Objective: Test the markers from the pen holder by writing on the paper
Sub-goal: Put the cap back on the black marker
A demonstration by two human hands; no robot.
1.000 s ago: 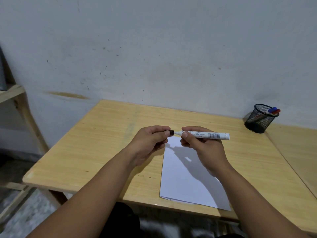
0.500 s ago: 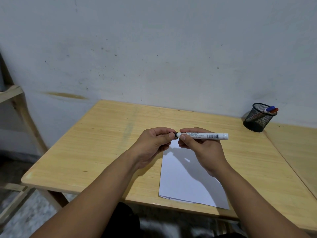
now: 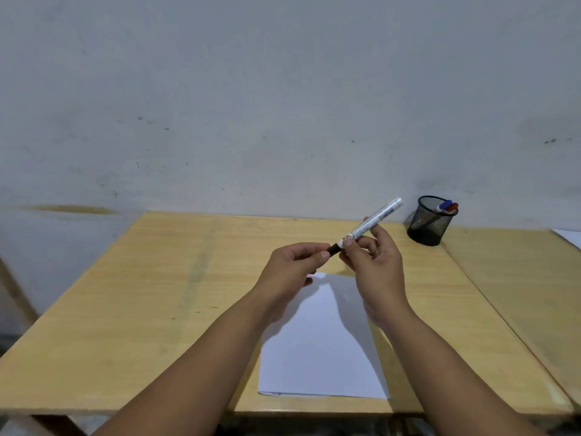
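A white marker [image 3: 372, 220] with a black cap is held above the wooden table [image 3: 163, 294]. My right hand [image 3: 375, 262] grips its white barrel, which tilts up to the right. My left hand [image 3: 292, 265] pinches the black cap [image 3: 334, 248] at the lower left end; the cap sits on the marker. A white sheet of paper [image 3: 320, 350] lies flat under both hands, near the front edge. A black mesh pen holder [image 3: 430, 220] stands at the back right with a blue and a red marker [image 3: 448, 206] sticking out.
A grey wall rises right behind the table. A second wooden table [image 3: 528, 287] adjoins on the right, with a white sheet corner [image 3: 570, 236] at its far edge. A wooden frame [image 3: 15, 297] stands at the left.
The marker has swung from lying level to tilting up to the right, and both hands rose slightly. The black cap, apart from the tip one second ago, now sits on it. The view shifted left.
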